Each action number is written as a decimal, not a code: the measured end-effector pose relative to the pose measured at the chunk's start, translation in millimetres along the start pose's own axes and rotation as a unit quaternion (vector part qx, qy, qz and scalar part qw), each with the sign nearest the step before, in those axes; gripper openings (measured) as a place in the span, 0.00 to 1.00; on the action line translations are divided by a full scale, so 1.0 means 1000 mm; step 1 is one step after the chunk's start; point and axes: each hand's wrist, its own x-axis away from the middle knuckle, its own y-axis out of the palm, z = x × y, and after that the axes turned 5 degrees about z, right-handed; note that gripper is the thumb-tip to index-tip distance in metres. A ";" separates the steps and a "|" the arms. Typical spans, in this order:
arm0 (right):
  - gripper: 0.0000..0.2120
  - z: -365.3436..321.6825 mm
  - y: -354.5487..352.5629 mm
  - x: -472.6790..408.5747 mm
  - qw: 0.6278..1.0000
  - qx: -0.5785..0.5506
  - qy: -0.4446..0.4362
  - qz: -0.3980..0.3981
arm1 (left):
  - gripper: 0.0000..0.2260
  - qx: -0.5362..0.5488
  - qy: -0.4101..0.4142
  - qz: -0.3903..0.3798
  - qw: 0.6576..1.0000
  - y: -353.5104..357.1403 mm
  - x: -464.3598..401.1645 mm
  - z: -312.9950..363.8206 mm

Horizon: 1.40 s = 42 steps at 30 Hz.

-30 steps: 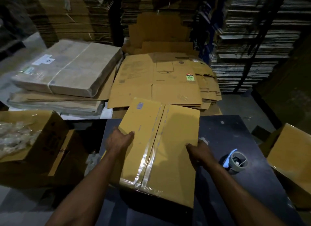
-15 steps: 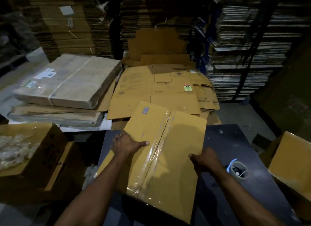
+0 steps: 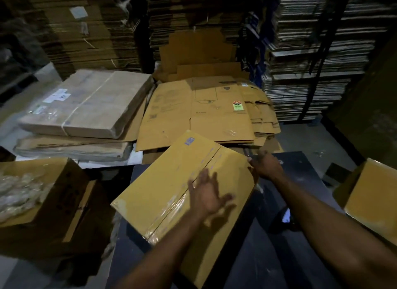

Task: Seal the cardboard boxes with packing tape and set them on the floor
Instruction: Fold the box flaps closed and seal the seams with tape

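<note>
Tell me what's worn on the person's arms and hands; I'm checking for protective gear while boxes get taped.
Nothing is worn that shows. The left hand and right hand are both bare, with no gloves, and no rings or watch can be made out in the dim light. Both forearms are uncovered up to the frame's edge: no sleeves, cuffs or wristbands are in view.

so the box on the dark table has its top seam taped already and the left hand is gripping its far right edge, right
Not quite. The head view shows the right hand gripping the far right edge of the box; the left hand is spread open over the top, near the taped seam. The rest holds: the seam is taped and the box is on the dark table.
</note>
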 end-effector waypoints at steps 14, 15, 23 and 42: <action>0.21 0.042 0.021 0.001 0.989 0.019 -0.030 -0.144 | 0.50 -0.163 0.107 -0.121 0.973 0.009 0.003 -0.048; 0.19 0.043 0.026 0.011 0.985 0.042 -0.046 -0.160 | 0.49 -0.176 0.097 -0.133 0.970 0.000 -0.002 -0.055; 0.21 0.005 0.083 0.113 0.920 0.080 -0.233 -0.304 | 0.24 -0.057 -0.059 -0.150 0.985 -0.056 -0.013 -0.064; 0.28 0.105 0.019 0.010 0.992 0.006 -0.121 -0.035 | 0.45 -0.111 0.028 -0.008 0.993 0.042 0.055 -0.046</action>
